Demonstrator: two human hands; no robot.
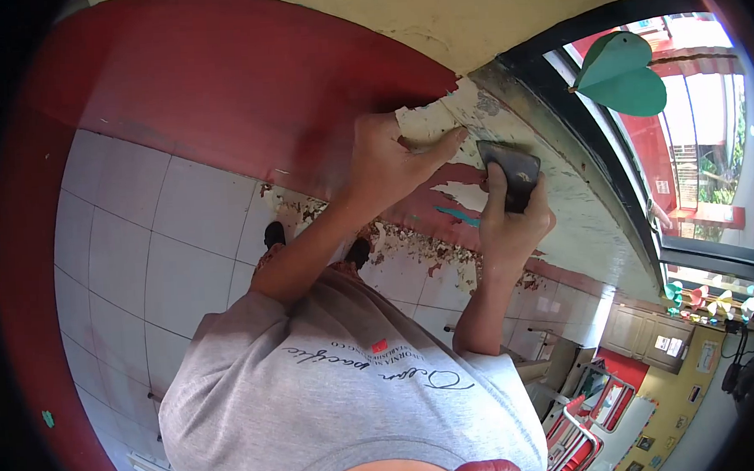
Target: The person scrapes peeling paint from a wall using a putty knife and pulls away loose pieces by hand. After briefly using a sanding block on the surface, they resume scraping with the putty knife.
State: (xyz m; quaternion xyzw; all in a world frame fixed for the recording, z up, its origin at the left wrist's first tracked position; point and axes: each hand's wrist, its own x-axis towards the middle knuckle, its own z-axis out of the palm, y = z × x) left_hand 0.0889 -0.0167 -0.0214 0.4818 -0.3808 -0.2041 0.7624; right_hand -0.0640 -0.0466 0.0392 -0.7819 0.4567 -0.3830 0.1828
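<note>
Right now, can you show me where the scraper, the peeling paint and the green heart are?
scraper (pixel 513 172): head view, on its dark blade.
peeling paint (pixel 423 124): head view, on the lifted flake.
green heart (pixel 622 71): head view, on its middle.

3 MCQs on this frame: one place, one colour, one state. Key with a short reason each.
1. Where is the dark scraper?
A. on the floor tiles
B. in the right hand, against the peeling wall by the window frame
C. on the window sill

2. What colour is the painted wall band?
A. red
B. blue
C. yellow

3. What state is the paint near the hands?
A. fresh and smooth
B. wet and dripping
C. flaking, with bare patches and chips on the floor

Key:
1 B: the right hand grips the scraper on the wall beside the black window frame.
2 A: the band above the white floor tiles is red.
3 C: the left hand pinches a loose paint flake, and chips lie below.
</note>
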